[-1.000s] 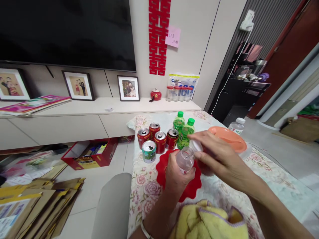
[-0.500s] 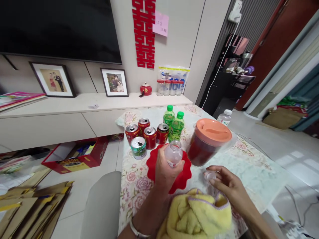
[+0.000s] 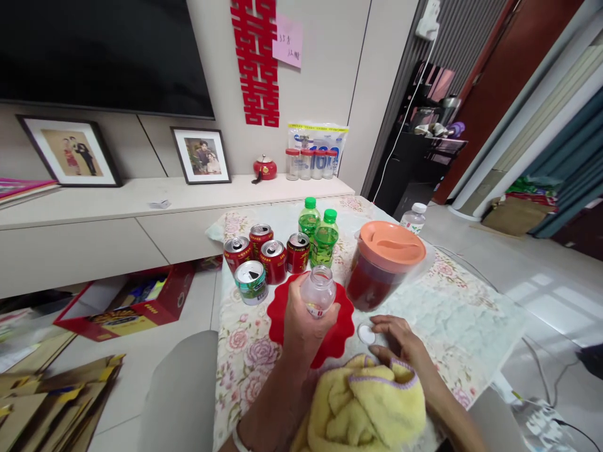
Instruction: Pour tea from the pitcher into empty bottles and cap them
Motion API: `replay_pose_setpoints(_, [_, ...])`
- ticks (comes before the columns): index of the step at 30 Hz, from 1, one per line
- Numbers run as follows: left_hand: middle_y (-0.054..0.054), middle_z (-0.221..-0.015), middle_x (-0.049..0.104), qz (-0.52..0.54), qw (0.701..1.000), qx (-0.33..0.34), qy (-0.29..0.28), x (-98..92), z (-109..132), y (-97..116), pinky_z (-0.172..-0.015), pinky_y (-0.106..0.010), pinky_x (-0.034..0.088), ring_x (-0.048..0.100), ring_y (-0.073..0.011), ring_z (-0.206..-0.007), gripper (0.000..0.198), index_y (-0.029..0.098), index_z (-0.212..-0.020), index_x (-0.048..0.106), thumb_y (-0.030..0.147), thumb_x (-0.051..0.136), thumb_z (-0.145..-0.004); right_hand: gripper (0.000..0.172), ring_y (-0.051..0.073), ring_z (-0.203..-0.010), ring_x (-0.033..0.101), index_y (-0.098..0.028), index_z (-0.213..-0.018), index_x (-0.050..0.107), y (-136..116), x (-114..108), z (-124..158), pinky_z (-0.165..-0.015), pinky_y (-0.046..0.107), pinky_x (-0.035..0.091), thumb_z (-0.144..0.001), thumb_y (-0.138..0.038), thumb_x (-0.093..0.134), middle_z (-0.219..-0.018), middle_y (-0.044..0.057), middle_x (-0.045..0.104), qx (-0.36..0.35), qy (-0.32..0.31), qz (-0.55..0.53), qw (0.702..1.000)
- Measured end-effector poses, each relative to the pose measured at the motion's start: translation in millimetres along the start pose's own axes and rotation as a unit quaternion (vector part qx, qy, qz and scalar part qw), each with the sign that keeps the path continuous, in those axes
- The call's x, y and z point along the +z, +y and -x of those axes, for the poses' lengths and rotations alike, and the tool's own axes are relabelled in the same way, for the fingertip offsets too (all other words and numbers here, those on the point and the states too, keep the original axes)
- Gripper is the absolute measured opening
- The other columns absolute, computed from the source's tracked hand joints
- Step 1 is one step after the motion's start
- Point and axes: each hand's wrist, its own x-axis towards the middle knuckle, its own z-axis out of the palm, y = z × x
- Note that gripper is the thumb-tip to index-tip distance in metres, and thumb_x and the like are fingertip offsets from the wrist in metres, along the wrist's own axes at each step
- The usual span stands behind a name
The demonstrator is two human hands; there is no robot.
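My left hand [image 3: 301,320] is wrapped round a clear plastic bottle [image 3: 319,290] with no cap on its mouth, upright over a red scalloped mat [image 3: 342,323]. Beside the mat, a white bottle cap [image 3: 366,334] lies flat on the tablecloth. At the cap's right edge is my right hand [image 3: 402,342], thumb and fingers apart; whether they touch the cap I cannot tell. A crumpled yellow towel [image 3: 362,402] lies in front of both hands. Behind the right hand stands a pitcher [image 3: 370,282] of dark red liquid with an orange lid [image 3: 392,242].
Several red cans [image 3: 273,260] and a green-white can [image 3: 251,282] stand at the left of the flowered tablecloth [image 3: 252,361]. Two green bottles [image 3: 325,242] stand behind the mat. A white-capped bottle [image 3: 413,218] is beyond the pitcher. A grey seat [image 3: 181,389] is at the table's left.
My right hand has moved left and down, and the white cap that was in its fingers now lies on the tablecloth. My left hand still holds the bottle over the mat.
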Motion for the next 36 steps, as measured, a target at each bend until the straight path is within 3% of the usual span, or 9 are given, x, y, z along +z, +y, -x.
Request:
replay_pose_setpoints(2, [-0.01,-0.123,0.072,-0.004,1.0,0.003,-0.002,-0.3,0,-2,-0.09,-0.039,0.061,0.074,-0.0274,-0.104,0.068,0.023,-0.13,0.055,0.033,0.08,-0.067,0.019,0.028,-0.099,0.07,-0.023,-0.086,0.076,2,-12,3,-0.09,0.044,0.054,-0.079,-0.04,0.081,-0.106,0.008,0.077,0.035,0.056,-0.027,0.997])
replay_pose_setpoints(5, [-0.009,-0.121,0.072,-0.009,1.0,0.01,-0.001,-0.8,0,-5,-0.092,-0.04,0.061,0.074,-0.0277,-0.104,0.068,0.023,-0.13,0.056,0.033,0.08,-0.068,0.03,0.021,-0.079,0.066,-0.021,-0.082,0.074,9,-30,-4,-0.074,0.034,0.053,-0.076,-0.048,0.085,-0.085,0.003,0.074,0.09,0.215,-0.095,0.968])
replay_pose_setpoints(8, [-0.009,-0.12,0.073,-0.016,1.0,0.017,0.005,-0.9,0,-8,-0.092,-0.041,0.062,0.074,-0.0284,-0.105,0.069,0.024,-0.13,0.056,0.032,0.081,-0.067,0.041,0.022,-0.092,0.067,-0.022,-0.102,0.075,18,-43,-24,-0.082,0.035,0.054,-0.077,-0.053,0.083,-0.102,0.005,0.075,0.078,0.298,-0.147,0.94])
replay_pose_setpoints(10, [-0.01,-0.124,0.072,-0.011,1.0,0.022,0.01,0.0,1,-11,-0.093,-0.042,0.062,0.074,-0.0293,-0.108,0.073,0.024,-0.133,0.053,0.032,0.082,-0.067,0.049,0.024,-0.104,0.069,-0.022,-0.112,0.074,19,-47,-41,-0.089,0.04,0.055,-0.078,-0.056,0.081,-0.117,0.007,0.074,0.062,0.306,-0.194,0.93])
replay_pose_setpoints(13, [-0.016,-0.134,0.066,0.009,0.999,0.025,0.029,1.9,2,-16,-0.098,-0.045,0.06,0.071,-0.0314,-0.116,0.08,0.021,-0.138,0.045,0.035,0.081,-0.068,0.051,0.025,-0.106,0.07,-0.023,-0.112,0.075,15,-48,-64,-0.089,0.041,0.057,-0.077,-0.059,0.081,-0.119,0.009,0.075,0.036,0.289,-0.262,0.92])
replay_pose_setpoints(17, [-0.017,-0.135,0.064,0.009,0.998,0.026,0.057,1.6,3,-21,-0.103,-0.047,0.058,0.069,-0.033,-0.121,0.08,0.022,-0.137,0.043,0.038,0.081,-0.069,0.046,0.021,-0.083,0.071,-0.022,-0.088,0.074,6,-44,-88,-0.072,0.035,0.057,-0.069,-0.062,0.085,-0.09,0.005,0.075,0.007,0.272,-0.323,0.907])
replay_pose_setpoints(22, [-0.015,-0.127,0.065,-0.039,0.995,0.066,0.064,0.4,3,-17,-0.098,-0.047,0.059,0.07,-0.0329,-0.116,0.073,0.021,-0.136,0.047,0.032,0.078,-0.071,0.057,0.011,-0.058,0.058,-0.022,-0.068,0.057,0,-41,-110,-0.054,0.025,0.048,-0.06,-0.069,0.087,-0.063,-0.004,0.06,-0.014,0.279,-0.368,0.887])
replay_pose_setpoints(30, [-0.017,-0.13,0.055,-0.082,0.981,0.139,0.112,4.0,8,-4,-0.105,-0.052,0.054,0.062,-0.0331,-0.123,0.072,0.019,-0.141,0.042,0.017,0.068,-0.074,0.071,0.004,-0.037,0.02,-0.023,-0.058,0.032,-21,-34,-120,-0.036,0.021,0.017,-0.061,-0.071,0.086,-0.046,-0.012,0.026,-0.031,0.283,-0.398,0.872])
replay_pose_setpoints(36, [-0.015,-0.128,0.054,-0.105,0.977,0.146,0.114,3.1,7,-9,-0.105,-0.048,0.055,0.062,-0.0315,-0.122,0.072,0.02,-0.146,0.043,0.018,0.068,-0.079,0.067,0.005,-0.038,0.02,-0.022,-0.054,0.033,-33,-32,-113,-0.036,0.023,0.016,-0.058,-0.059,0.089,-0.045,-0.011,0.029,-0.031,0.29,-0.419,0.86])
